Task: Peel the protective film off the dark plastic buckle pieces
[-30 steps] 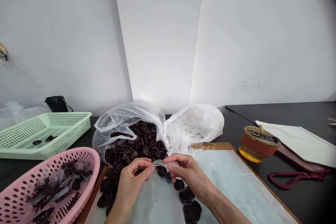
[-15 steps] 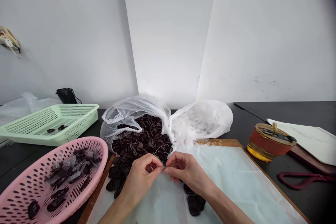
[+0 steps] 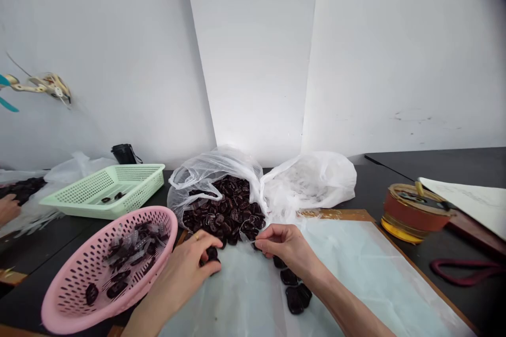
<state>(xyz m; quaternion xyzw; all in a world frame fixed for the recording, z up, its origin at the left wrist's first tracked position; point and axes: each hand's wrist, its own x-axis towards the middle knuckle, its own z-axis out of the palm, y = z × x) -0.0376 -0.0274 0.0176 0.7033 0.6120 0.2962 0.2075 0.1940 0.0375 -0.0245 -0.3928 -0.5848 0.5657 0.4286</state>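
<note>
Pale wall (image 3: 395, 37), perhaps scuffed; dark table (image 3: 466, 166).

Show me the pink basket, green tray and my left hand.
Pink basket (image 3: 69, 323): head view, on its near rim.
Green tray (image 3: 148, 191): head view, on its right wall.
Left hand (image 3: 187, 260): head view, on its back.

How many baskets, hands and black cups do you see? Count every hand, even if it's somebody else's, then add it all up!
Baskets: 2 (pink basket, green basket)
Hands: 3 (the wearer's left hand and right hand, plus another person's hand at the left edge)
Black cups: 1 (black cup behind the green basket)
Total: 6
</note>
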